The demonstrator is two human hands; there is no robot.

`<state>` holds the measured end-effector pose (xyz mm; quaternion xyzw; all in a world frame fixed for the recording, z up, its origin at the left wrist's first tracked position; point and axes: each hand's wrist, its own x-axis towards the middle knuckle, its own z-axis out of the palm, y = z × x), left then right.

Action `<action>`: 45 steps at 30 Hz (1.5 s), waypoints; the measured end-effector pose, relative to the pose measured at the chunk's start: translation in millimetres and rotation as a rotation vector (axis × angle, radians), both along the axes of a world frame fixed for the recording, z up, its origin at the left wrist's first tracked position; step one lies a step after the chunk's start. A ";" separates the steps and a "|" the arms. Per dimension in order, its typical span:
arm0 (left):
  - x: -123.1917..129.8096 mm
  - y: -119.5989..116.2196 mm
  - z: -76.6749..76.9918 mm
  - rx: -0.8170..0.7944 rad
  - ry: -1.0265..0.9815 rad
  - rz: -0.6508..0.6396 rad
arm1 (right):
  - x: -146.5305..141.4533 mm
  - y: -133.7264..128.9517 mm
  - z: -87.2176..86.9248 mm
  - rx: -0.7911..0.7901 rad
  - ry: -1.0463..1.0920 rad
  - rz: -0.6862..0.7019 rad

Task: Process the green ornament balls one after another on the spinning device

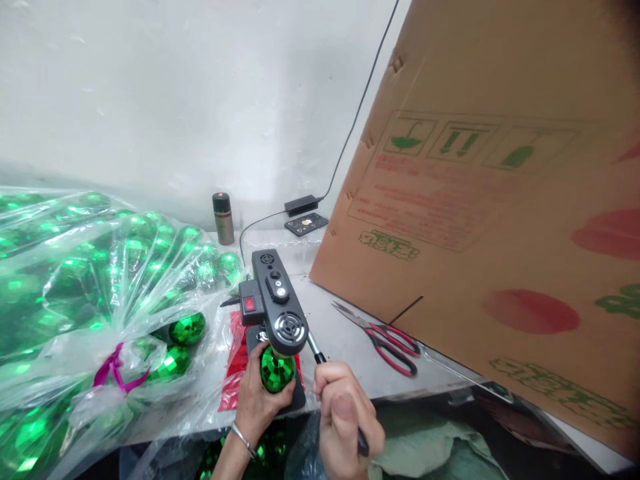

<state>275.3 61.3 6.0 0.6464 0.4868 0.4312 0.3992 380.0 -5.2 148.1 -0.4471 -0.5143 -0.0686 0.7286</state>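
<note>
My left hand [254, 395], with a metal bangle at the wrist, is wrapped around a shiny green faceted bauble [277, 375]. The bauble's top sits right below the front end of a small black bench press machine [276, 293] with a red switch and round grilles. Whether the bauble touches the machine's underside is hidden. My right hand [346, 415] is closed in a fist around the black-gripped lever [319, 357] on the machine's right side. Beneath the machine lies a red sheet [231, 380], partly covered.
Clear plastic bags [115, 293] full of green baubles fill the left side, one tied with a purple ribbon [117, 373]. A large cardboard box [475, 200] leans at right. Red-handled scissors [385, 337], a spray can [223, 219], a phone [306, 225] and a power adapter [303, 205] lie around.
</note>
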 end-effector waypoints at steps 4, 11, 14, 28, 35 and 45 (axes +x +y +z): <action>0.4 -0.2 0.4 0.006 -0.024 -0.006 | 2.1 -0.9 -4.5 -0.012 -0.009 0.002; -0.4 -0.2 -3.9 0.017 -0.021 -0.013 | 6.6 -2.2 -7.5 -0.043 -0.050 0.012; -0.6 -0.3 -6.9 0.030 -0.010 -0.016 | 6.8 -3.4 -6.1 -0.046 -0.053 0.009; 1.8 -0.9 -7.7 0.028 -0.012 0.014 | 6.3 -1.2 -3.4 -0.025 -0.069 0.000; -0.2 0.9 -9.2 0.042 -0.012 0.010 | 4.8 -1.3 -10.1 -0.015 -0.043 0.000; -5.8 4.8 -8.3 0.035 0.014 -0.016 | 1.1 2.3 -13.0 0.022 -0.018 -0.050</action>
